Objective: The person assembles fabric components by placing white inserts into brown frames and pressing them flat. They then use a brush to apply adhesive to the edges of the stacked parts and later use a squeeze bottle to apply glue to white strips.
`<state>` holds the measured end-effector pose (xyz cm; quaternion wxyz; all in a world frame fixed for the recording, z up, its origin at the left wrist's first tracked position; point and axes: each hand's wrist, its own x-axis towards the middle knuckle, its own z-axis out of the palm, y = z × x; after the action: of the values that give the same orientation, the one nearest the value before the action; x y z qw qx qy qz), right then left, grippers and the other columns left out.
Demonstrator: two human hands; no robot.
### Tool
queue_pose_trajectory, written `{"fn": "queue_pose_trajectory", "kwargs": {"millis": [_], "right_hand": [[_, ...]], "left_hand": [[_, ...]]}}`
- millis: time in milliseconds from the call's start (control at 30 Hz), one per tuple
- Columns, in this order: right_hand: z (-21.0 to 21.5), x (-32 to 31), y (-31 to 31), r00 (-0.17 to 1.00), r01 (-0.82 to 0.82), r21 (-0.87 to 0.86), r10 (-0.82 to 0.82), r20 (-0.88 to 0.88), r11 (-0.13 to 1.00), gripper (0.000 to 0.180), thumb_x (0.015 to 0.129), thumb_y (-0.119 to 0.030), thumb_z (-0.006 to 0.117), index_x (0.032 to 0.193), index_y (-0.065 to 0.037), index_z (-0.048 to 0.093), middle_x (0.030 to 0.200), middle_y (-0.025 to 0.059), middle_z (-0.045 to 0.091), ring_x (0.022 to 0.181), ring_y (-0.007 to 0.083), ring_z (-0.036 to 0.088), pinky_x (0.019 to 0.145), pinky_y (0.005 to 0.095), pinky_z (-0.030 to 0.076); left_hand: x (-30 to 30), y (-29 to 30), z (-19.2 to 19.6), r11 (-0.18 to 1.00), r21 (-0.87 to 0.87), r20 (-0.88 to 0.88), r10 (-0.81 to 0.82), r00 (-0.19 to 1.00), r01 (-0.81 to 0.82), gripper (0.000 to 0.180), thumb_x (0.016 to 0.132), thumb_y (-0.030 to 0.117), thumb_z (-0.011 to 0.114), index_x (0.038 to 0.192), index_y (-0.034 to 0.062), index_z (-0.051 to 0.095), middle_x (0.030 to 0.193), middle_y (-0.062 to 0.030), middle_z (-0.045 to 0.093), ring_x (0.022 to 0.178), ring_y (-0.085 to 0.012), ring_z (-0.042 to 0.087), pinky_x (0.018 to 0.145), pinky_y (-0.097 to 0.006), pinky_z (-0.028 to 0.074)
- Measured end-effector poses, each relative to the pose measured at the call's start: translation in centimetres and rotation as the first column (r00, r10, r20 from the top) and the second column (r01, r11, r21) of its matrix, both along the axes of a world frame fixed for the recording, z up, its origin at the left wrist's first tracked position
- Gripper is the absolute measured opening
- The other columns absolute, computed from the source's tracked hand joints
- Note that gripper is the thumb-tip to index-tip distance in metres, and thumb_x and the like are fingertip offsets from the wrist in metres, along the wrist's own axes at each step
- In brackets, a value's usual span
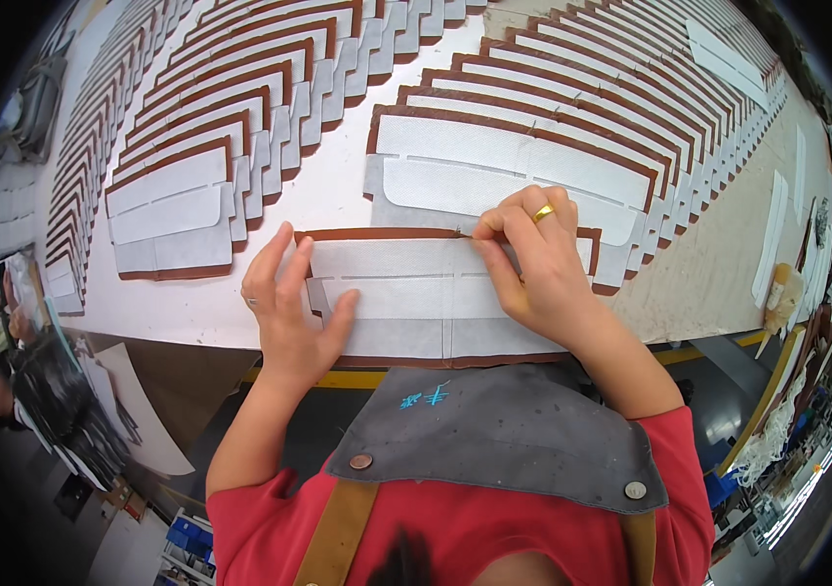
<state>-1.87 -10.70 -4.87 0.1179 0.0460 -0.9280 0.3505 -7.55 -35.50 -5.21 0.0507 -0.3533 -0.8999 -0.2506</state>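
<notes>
A flat panel (392,298) lies before me at the table's front edge, white and pale grey with a brown border along its top and bottom. A vertical seam runs down its middle. My left hand (294,303) rests at the panel's left end, fingers spread and thumb lying on the white face. At the top border, beside the middle seam, my right hand (533,254) has its thumb and fingers pinched together. A small dark bit, perhaps a thread end, shows at those fingertips; what they grip is too small to tell.
Overlapping rows of similar brown-edged panels fan away at the right (523,161) and left (172,200) of the white table (289,195). White strips (772,239) lie at the right, near a yellowish bottle-like object (782,293). Dark and pale material hangs beyond the left edge.
</notes>
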Motion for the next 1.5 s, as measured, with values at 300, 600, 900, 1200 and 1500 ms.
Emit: {"fn": "queue_pose_trajectory", "kwargs": {"millis": [300, 600, 900, 1200, 1500], "right_hand": [[2.5, -0.4, 0.3, 0.992, -0.036, -0.011, 0.037, 0.122, 0.999, 0.024, 0.075, -0.005, 0.062, 0.096, -0.006, 0.051, 0.088, 0.0074, 0.053, 0.085, 0.0238, 0.049, 0.08, 0.0359, 0.032], [2.8, -8.3, -5.5, 0.915, -0.154, -0.465, 0.304, 0.266, 0.872, 0.019, 0.083, -0.004, 0.052, 0.101, 0.0, 0.047, 0.087, 0.015, 0.059, 0.081, 0.0244, 0.061, 0.075, 0.0322, 0.048], [0.3, -16.8, -13.9, 0.951, -0.183, -0.437, 0.271, 0.149, 0.881, 0.023, 0.08, -0.004, 0.051, 0.1, 0.002, 0.042, 0.072, 0.0145, 0.059, 0.067, 0.0257, 0.059, 0.062, 0.0352, 0.047], [0.5, -17.5, -14.8, 0.95, -0.224, -0.228, 0.264, 0.166, 0.948, 0.026, 0.077, -0.001, 0.049, 0.102, 0.002, 0.04, 0.079, 0.0223, 0.058, 0.078, 0.0374, 0.058, 0.073, 0.0435, 0.045], [-0.4, -17.1, -15.6, 0.953, -0.304, 0.075, 0.302, 0.028, 0.95, 0.016, 0.077, 0.0, 0.049, 0.091, -0.003, 0.056, 0.101, 0.02, 0.058, 0.089, 0.0329, 0.058, 0.076, 0.0416, 0.046]], "left_hand": [[0.0, -1.3, 1.4, 0.742, 0.525, 0.602, 0.023, 0.798, -0.417, 0.053, 0.085, -0.004, 0.052, 0.132, -0.0019, 0.027, 0.079, -0.0003, 0.049, 0.072, -0.0058, 0.044, 0.071, -0.018, 0.037], [-7.6, -12.6, 3.4, 0.58, 0.581, 0.339, 0.465, 0.818, -0.571, 0.042, 0.088, -0.001, 0.051, 0.128, 0.0048, 0.041, 0.077, 0.0032, 0.047, 0.069, -0.0038, 0.039, 0.064, -0.017, 0.034], [-17.0, -20.6, 0.0, 0.697, 0.347, 0.026, 0.662, 0.749, -0.628, 0.035, 0.086, 0.007, 0.053, 0.121, 0.0081, 0.049, 0.075, -0.0004, 0.052, 0.065, -0.008, 0.045, 0.061, -0.023, 0.041], [-17.9, -20.5, -1.9, 0.726, 0.259, -0.015, 0.663, 0.749, -0.638, 0.036, 0.084, 0.005, 0.05, 0.12, 0.0091, 0.05, 0.075, -0.0066, 0.055, 0.065, -0.018, 0.052, 0.063, -0.03, 0.044], [-17.7, -20.3, -1.4, 0.737, -0.113, -0.372, 0.591, 0.716, -0.667, 0.035, 0.081, 0.013, 0.057, 0.117, 0.0146, 0.055, 0.113, -0.0113, 0.051, 0.105, -0.0264, 0.047, 0.089, -0.046, 0.034]]}}
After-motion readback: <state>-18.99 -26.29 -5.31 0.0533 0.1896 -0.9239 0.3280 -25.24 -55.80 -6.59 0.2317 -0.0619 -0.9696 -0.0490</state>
